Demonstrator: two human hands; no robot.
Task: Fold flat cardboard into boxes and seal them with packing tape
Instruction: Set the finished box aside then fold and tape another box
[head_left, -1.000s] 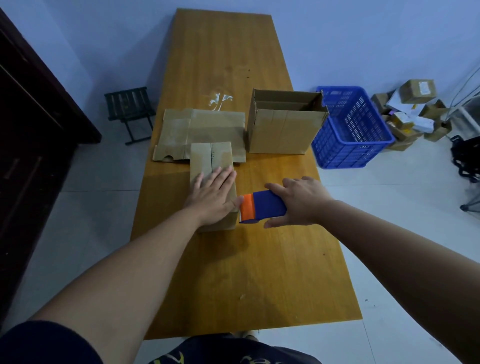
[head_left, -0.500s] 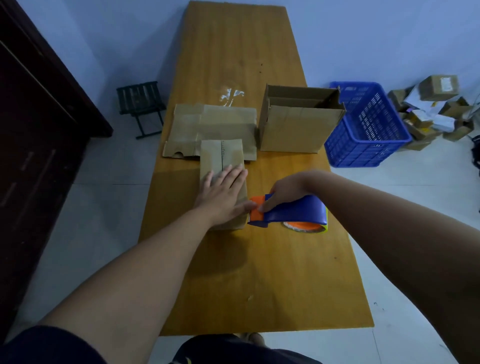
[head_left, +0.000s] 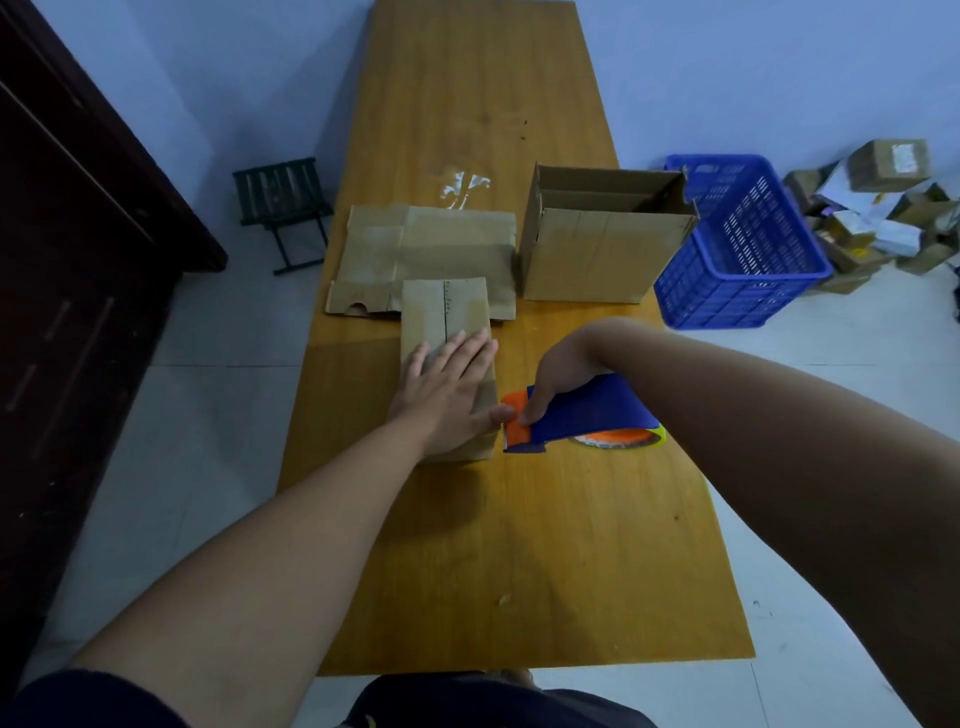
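A long counter (head_left: 519, 545) fills the middle, with a big open box (head_left: 597, 254) at the upper right and flat cardboard (head_left: 431, 249) left of it. At the center the left hand (head_left: 447, 395) presses flat on a small box (head_left: 441, 317), and the right hand (head_left: 561, 374) grips the tape gun (head_left: 587, 410) just beside it.

Dim, bluish, even room light. The long orange-brown wooden table (head_left: 545, 561) shows a small white glare patch toward twelve o'clock and a soft shadow just below the left hand (head_left: 447, 395). The dark wooden cabinet (head_left: 67, 291) at nine o'clock is nearly black. Wide-angle distortion bows the edges, and the heap of small cardboard parcels (head_left: 883, 208) at two o'clock looks smeared.
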